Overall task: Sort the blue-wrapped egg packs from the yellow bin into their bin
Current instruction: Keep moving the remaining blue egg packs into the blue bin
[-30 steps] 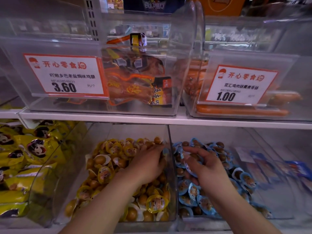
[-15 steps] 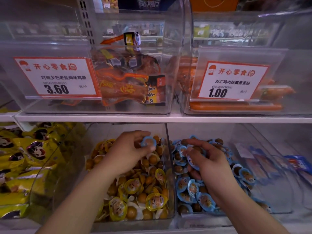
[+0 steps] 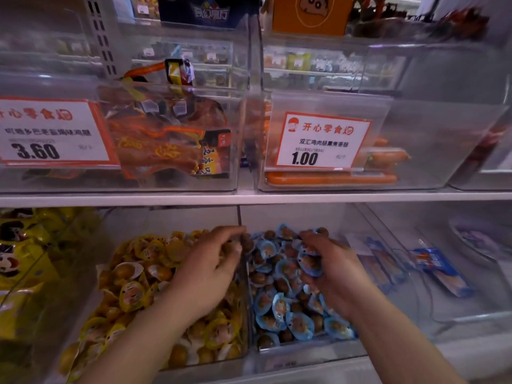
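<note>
Blue packs (image 3: 310, 263): several clutched in R hand, above blue bin's back half.
R hand (image 3: 331, 275): fingers curled round blue packs.
L hand (image 3: 210, 268): over yellow bin's back right corner, fingertips at divider wall; curled, contents hidden, can't tell.
Blue bin (image 3: 304, 353): lower shelf, just right of yellow bin (image 3: 166, 368).
Price tags: 3.60 (image 3: 52, 133), 1.00 (image 3: 322, 141), upper shelf fronts.

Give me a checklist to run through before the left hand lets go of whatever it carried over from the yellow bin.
1. Left hand at the divider between bins: ok.
2. Left hand past the divider, over the blue bin: not ok, only its fingertips reach it.
3. Blue pack in the left hand: cannot tell, fingers curl over it.
4. Right hand clear of the drop spot: not ok, it holds blue-wrapped egg packs just beside.
5. Blue bin has room: ok.
</note>
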{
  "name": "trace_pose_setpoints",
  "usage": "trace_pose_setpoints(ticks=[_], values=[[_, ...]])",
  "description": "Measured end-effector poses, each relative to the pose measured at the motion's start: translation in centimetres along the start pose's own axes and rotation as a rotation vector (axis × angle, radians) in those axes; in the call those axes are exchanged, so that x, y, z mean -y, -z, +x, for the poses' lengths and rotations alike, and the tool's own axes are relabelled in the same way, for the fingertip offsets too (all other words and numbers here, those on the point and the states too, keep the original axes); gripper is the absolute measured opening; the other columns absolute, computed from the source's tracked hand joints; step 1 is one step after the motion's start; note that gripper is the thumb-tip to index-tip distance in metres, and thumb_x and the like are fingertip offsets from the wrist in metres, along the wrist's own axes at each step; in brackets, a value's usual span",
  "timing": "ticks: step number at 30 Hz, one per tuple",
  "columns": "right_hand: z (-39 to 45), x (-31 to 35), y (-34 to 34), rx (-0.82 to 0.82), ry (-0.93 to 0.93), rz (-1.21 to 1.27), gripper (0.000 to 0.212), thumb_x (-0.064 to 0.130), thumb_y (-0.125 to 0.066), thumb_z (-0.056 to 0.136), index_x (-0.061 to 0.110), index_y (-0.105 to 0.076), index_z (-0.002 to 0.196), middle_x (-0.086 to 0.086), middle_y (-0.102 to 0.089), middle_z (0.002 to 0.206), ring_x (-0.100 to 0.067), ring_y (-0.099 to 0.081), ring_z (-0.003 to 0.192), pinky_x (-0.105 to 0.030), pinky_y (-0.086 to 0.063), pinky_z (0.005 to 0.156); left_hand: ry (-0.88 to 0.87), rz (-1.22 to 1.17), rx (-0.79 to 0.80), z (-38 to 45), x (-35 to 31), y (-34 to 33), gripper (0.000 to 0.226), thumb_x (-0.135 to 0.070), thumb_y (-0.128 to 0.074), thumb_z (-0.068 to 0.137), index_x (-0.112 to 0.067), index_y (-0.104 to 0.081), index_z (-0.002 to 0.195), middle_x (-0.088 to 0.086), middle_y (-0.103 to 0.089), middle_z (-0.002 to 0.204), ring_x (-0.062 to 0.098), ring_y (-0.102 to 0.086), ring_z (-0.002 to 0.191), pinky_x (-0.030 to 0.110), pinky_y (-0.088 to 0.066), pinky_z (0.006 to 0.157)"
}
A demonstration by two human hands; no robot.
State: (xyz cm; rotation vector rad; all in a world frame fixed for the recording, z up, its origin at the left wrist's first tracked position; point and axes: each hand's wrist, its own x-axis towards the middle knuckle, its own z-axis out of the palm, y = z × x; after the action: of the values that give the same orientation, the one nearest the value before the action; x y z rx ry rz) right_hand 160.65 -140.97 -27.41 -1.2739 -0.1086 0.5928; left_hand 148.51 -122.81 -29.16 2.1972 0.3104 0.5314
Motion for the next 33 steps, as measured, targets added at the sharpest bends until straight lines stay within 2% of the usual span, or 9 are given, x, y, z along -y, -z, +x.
trace_pose_setpoints(ticks=[4, 7, 11, 15, 19, 23, 27, 29, 33], values=[[2.2, 1.4, 2.9, -0.312, 0.089, -0.190, 0.012, 0.028, -0.058, 0.097, 0.022, -0.069, 0.097, -0.003, -0.072, 0.104, -0.018, -0.068, 0.091, -0.040, -0.053, 0.074, 0.022, 0.140, -0.087, 0.6, 3.4, 0.3, 0.033, -0.017, -0.055, 0.099, -0.042, -0.060, 0.120, -0.016, -0.059, 0.121, -0.001, -0.056, 0.112, 0.027, -0.047, 0.099], [2.2, 1.7, 4.0, -0.442, 0.197, -0.261, 0.015, 0.029, -0.064, 0.088, 0.022, -0.076, 0.087, 0.006, -0.075, 0.090, -0.008, -0.068, 0.078, -0.026, -0.048, 0.060, 0.093, 0.224, 0.093, 0.9, 5.4, 0.0, 0.031, -0.026, -0.057, 0.099, -0.040, -0.058, 0.126, -0.017, -0.062, 0.120, 0.004, -0.058, 0.113, 0.030, -0.049, 0.097], [1.1, 0.4, 2.0, -0.338, 0.342, -0.410, 0.019, 0.024, -0.060, 0.091, 0.027, -0.078, 0.088, 0.011, -0.077, 0.086, -0.006, -0.070, 0.087, -0.024, -0.052, 0.072, 0.009, 0.499, 0.463, 0.6, 5.8, -0.1, 0.039, -0.054, -0.057, 0.090, -0.044, -0.057, 0.127, -0.021, -0.054, 0.126, 0.007, -0.049, 0.121, 0.034, -0.043, 0.102], [-0.4, -2.0, -1.5, -0.058, 0.484, -0.684, 0.019, 0.023, -0.056, 0.097, 0.033, -0.072, 0.098, 0.009, -0.073, 0.081, -0.006, -0.067, 0.073, -0.021, -0.049, 0.060, 0.060, 0.690, 0.416, 0.4, 6.0, 1.9, 0.042, -0.073, -0.053, 0.069, -0.038, -0.060, 0.091, -0.021, -0.050, 0.096, 0.009, -0.049, 0.100, 0.035, -0.043, 0.089], [-1.0, -4.3, -4.1, 0.099, 0.479, -0.830, 0.020, 0.032, -0.055, 0.097, 0.039, -0.065, 0.112, 0.030, -0.061, 0.106, 0.016, -0.057, 0.093, -0.006, -0.046, 0.072, 0.104, 0.719, 0.239, 0.0, 6.6, 4.9, 0.034, -0.058, -0.068, 0.062, -0.031, -0.055, 0.079, -0.014, -0.055, 0.073, 0.010, -0.055, 0.079, 0.027, -0.033, 0.060], [-1.0, -5.1, -4.8, 0.094, 0.465, -0.857, 0.029, 0.035, -0.051, 0.098, 0.031, -0.062, 0.124, 0.015, -0.065, 0.118, -0.001, -0.059, 0.109, -0.031, -0.053, 0.092, 0.052, 0.878, 0.058, 0.3, 7.0, 6.7, 0.031, -0.049, -0.063, 0.073, -0.034, -0.054, 0.100, -0.006, -0.065, 0.100, 0.023, -0.059, 0.103, 0.036, -0.042, 0.084], [-1.0, -5.4, -5.1, 0.065, 0.495, -0.880, 0.035, 0.039, -0.046, 0.097, 0.027, -0.062, 0.126, 0.010, -0.067, 0.115, -0.007, -0.061, 0.108, -0.040, -0.053, 0.093, 0.002, 0.877, 0.067, 1.0, 7.1, 6.3, 0.056, -0.038, -0.064, 0.083, -0.030, -0.051, 0.137, -0.002, -0.051, 0.139, 0.024, -0.040, 0.135, 0.045, -0.025, 0.116], [-1.0, -5.6, -5.3, 0.045, 0.516, -0.868, 0.033, 0.036, -0.047, 0.098, 0.024, -0.063, 0.125, 0.010, -0.067, 0.113, -0.006, -0.062, 0.106, -0.040, -0.053, 0.092, -0.115, 0.704, 0.115, 1.4, 6.0, 4.5, 0.054, -0.031, -0.066, 0.083, -0.029, -0.054, 0.136, -0.005, -0.051, 0.138, 0.019, -0.043, 0.133, 0.038, -0.034, 0.113], [-0.8, -5.7, -5.4, 0.038, 0.516, -0.852, 0.031, 0.032, -0.048, 0.098, 0.023, -0.064, 0.123, 0.011, -0.067, 0.112, -0.005, -0.062, 0.104, -0.039, -0.054, 0.091, 0.079, 0.463, 0.283, 1.5, 5.0, -0.1, 0.053, -0.040, -0.070, 0.081, -0.034, -0.054, 0.132, -0.010, -0.054, 0.117, 0.018, -0.058, 0.112, 0.022, -0.044, 0.077]])
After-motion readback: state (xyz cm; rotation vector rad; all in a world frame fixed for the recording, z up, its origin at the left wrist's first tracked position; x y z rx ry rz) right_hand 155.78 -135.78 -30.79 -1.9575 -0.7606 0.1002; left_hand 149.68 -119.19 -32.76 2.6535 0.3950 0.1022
